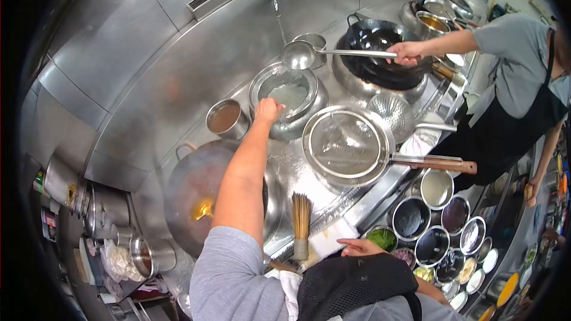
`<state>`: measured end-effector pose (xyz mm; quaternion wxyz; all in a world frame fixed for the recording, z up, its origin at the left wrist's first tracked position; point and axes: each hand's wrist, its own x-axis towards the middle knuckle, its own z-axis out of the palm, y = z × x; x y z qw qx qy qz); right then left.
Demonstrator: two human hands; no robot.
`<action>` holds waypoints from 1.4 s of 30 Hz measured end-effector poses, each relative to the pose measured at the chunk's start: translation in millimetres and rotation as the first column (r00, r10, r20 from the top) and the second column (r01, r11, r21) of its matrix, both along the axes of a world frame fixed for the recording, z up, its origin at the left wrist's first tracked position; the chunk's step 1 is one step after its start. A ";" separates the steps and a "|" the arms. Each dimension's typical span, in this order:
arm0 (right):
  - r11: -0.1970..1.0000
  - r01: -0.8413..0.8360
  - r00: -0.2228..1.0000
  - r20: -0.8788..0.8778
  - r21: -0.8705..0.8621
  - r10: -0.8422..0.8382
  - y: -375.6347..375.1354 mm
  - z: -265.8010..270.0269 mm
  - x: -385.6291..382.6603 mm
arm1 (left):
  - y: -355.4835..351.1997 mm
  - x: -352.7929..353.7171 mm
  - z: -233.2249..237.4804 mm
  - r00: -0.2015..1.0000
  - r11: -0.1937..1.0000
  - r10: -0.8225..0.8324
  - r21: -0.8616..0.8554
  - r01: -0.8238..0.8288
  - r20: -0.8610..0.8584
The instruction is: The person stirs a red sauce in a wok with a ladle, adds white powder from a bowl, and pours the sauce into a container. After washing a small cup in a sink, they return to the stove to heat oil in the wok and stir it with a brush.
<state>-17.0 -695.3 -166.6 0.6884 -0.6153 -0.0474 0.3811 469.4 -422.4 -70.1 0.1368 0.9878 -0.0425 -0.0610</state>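
Steel stove top (pixel 291 157): wet and shiny, with a curved metal splashback (pixel 196 65) along its far edge.
Basin (pixel 254 90): toward the far edge, about midway along, holding cloudy greyish water (pixel 288 95).
Left hand (pixel 270 110): at the basin's near rim, arm stretched out, fingers curled in; whether they grip anything, I cannot tell.
Right hand (pixel 361 247): by the front edge, fingers loosely apart, just beside a white block (pixel 330 238).
Wok (pixel 184 184): at the left end, yellowish inside at one spot, partly hidden by the left forearm.
Steel pot (pixel 240 128): between wok and basin, with brown liquid in it.
Brush (pixel 301 220): at the front edge, bristles toward the far edge.
Strainer (pixel 348 142): nearer the front edge than the basin, wooden handle reaching past that edge.
Perforated scoop (pixel 392 120): just beside the strainer.
Co-worker's hand (pixel 407 53): clamped on the handle of a ladle (pixel 298 54), above the black wok (pixel 354 41) toward the right end.
Bowls (pixel 437 190): clustered off the front edge, right side.
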 end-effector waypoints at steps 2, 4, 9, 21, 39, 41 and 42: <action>0.994 -0.097 0.995 -0.035 -0.048 0.095 27.3 -26.4 -15.8 | 18.9 -31.8 3.4 0.951 0.949 -0.272 0.203 0.240 0.148; 0.923 -0.137 0.915 0.310 -0.360 0.257 47.5 -19.1 -25.3 | 50.4 -40.1 4.8 0.938 0.940 -0.342 -0.004 0.342 0.057; 0.693 -0.050 0.837 0.349 -0.719 0.422 88.9 -43.2 -101.8 | 108.7 -208.8 92.8 0.866 0.862 -0.462 -0.136 0.489 0.190; 0.284 0.317 0.763 0.421 -0.905 0.491 132.2 -216.9 -128.4 | 343.8 -669.2 5.2 0.833 0.861 0.426 -0.442 -0.253 0.353; 0.341 0.498 0.837 0.339 -0.797 -0.429 2.8 -67.9 -515.2 | 164.8 -657.6 -56.9 0.756 0.711 -0.450 -0.321 0.625 0.476; 0.031 0.680 0.504 0.437 -0.732 -0.745 -2.8 0.3 -584.1 | 119.9 -662.7 -57.7 0.753 0.584 -0.471 -0.476 0.657 0.461; -0.167 0.741 0.291 0.536 -0.651 -0.793 -2.7 15.5 -618.9 | 102.7 -664.2 -55.6 0.732 0.556 -0.498 -0.476 0.681 0.465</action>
